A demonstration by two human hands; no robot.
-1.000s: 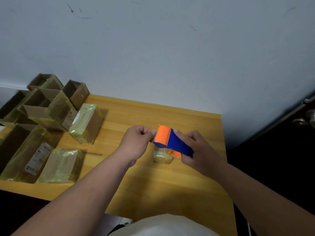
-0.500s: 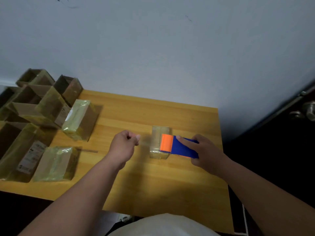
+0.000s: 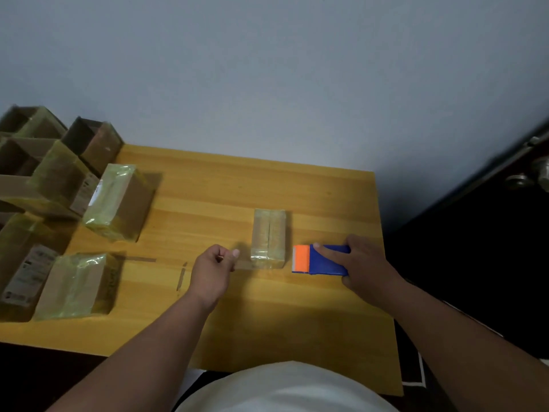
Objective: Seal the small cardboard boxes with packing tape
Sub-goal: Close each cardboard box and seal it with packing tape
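Wooden table (image 3: 208, 185) spreads under both our hands. Far out past our left hand (image 3: 214, 269), a cluster of open boxes (image 3: 53, 173) sits at the table's edge, and nearer in, two boxes already wrapped in tape (image 3: 118, 200) (image 3: 77, 285). Between our hands stands the small box (image 3: 269, 237), wrapped in glossy tape, a seam line running down its top; it lies just beyond the left knuckles and just left of the tape dispenser (image 3: 320, 260). Our right hand (image 3: 365, 267) grips the blue dispenser body, index finger laid along its top, orange end pointing at the box but apart from it. Left hand is curled with thumb against fingers; we cannot tell whether it pinches a tape end. We judge this box near finished, the tape strip just parted. Next move likely calls for pressing loose tape flat, shifting the box to the wrapped ones, fetching an open one.
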